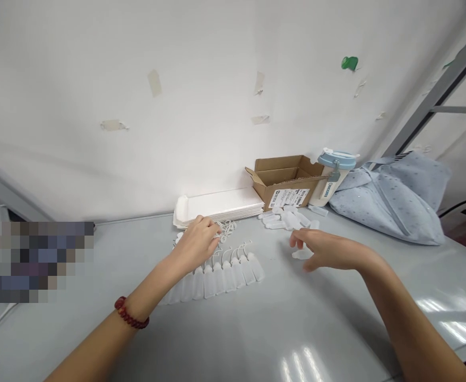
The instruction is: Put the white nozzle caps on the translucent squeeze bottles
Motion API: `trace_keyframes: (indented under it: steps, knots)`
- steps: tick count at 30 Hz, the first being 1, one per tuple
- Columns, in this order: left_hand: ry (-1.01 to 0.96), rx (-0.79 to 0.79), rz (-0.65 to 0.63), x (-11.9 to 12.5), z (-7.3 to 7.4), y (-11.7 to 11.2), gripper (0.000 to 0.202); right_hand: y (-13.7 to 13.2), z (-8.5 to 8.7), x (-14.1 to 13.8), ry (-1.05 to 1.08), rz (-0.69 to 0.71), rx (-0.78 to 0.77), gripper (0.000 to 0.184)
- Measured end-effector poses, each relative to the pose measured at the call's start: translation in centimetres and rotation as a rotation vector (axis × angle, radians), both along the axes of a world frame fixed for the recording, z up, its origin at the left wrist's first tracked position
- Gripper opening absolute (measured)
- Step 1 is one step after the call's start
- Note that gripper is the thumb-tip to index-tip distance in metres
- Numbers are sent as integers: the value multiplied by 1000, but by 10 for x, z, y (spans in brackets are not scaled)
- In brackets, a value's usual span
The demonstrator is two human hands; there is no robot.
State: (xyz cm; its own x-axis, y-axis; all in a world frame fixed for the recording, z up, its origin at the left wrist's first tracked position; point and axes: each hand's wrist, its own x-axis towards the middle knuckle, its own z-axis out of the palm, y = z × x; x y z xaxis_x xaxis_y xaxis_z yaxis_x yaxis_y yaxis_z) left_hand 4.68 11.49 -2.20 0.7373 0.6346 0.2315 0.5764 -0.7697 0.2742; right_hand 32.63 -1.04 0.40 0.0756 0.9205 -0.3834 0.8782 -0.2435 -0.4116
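Observation:
My left hand [196, 243], with a red bead bracelet on its wrist, reaches over a row of several small translucent plastic bottles [225, 273] lying side by side on the grey table [257, 329]. Its fingers curl down at the pile of white cords [227, 229] behind the row; whether they grip anything is hidden. My right hand [324, 249] hovers palm-down to the right, fingers loosely spread, above a single translucent bottle [301, 254]. A heap of loose bottles [286, 217] lies beyond it.
A stack of white trays [221, 207] rests against the wall. An open cardboard box [286, 180] stands right of it, then a tumbler with a blue lid [332, 178] and a pale blue cloth bag [392, 199]. A metal frame [436, 90] rises at the far right.

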Motion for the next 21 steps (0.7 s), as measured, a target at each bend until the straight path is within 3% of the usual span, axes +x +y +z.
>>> trace_keyframes:
  steps: [13,16,21]
  knots:
    - [14,63,48,10,-12,-5,23,8,-10,-12,-111,-6,61,12]
    - [-41,28,84,9,-7,-5,21,9,-7,-23,-47,7,181,10]
    - [-215,-38,233,6,3,0,19,17,-12,-44,191,17,525,14]
